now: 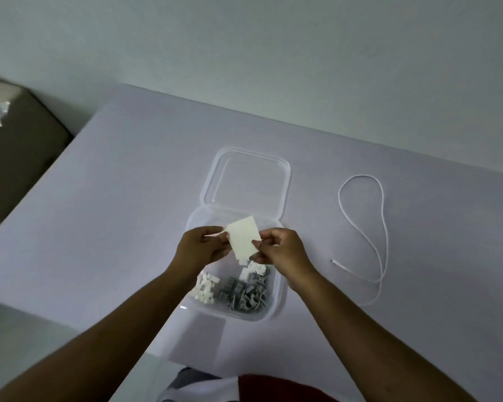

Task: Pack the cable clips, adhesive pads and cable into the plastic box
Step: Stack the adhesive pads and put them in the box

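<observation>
A flat, plain white pad (242, 241) -- rectangular, tilted -- is pinched at its edges by left hand (199, 247) and right hand (279, 248), fingers curled; open box (280, 297) of clips (238, 291) beneath the fingers; cable (386, 242) to their right.

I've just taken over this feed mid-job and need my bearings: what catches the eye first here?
The left hand and right hand pinch a white adhesive pad sheet over the open plastic box at the table's centre. Grey clips and white clips already lie inside it. The white cable lies loose on the table to the box's right, not yet packed.
</observation>
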